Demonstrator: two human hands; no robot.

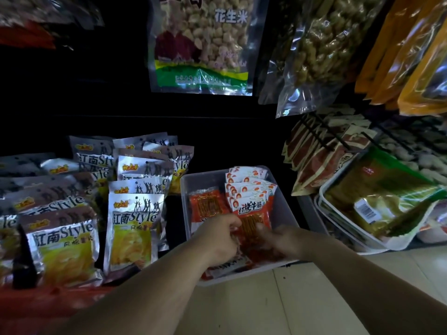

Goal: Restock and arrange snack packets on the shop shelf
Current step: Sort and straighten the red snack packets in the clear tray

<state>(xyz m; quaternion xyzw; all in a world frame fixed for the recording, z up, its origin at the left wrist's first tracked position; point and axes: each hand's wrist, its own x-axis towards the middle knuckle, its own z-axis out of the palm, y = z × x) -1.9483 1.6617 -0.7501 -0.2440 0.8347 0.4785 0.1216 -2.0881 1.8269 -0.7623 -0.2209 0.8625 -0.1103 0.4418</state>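
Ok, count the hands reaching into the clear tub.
2. The left hand grips the red packets at the front of the clear tub; the right hand holds the same bunch just beside it. No other hand shows.

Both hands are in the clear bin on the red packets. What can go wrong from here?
1. Left hand and right hand both pinch the front red packet; tugging it may topple the upright row behind it.
2. The clear bin seems to stick out over the floor; pressing down near its front could tip it off.
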